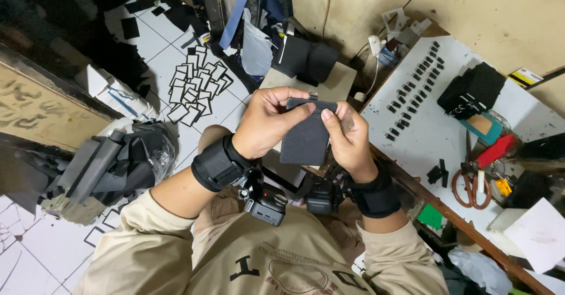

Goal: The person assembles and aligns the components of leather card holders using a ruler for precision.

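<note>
Both my hands hold a dark rectangular fabric piece (305, 137) in front of my chest. My left hand (269, 121) pinches its top left edge with thumb and fingers. My right hand (347, 136) grips its right side, thumb on the front. A small metal part (313, 97) shows at the top edge of the piece. Black wrist bands with small cameras sit on both my forearms.
A white worktable (424, 136) at the right carries rows of small black pieces (415, 86), a stack of black items (471, 89), orange-handled scissors (471, 180) and a red tool (497, 150). Black-edged cut pieces (197, 89) lie on the tiled floor. Dark fabric rolls (112, 165) lie at left.
</note>
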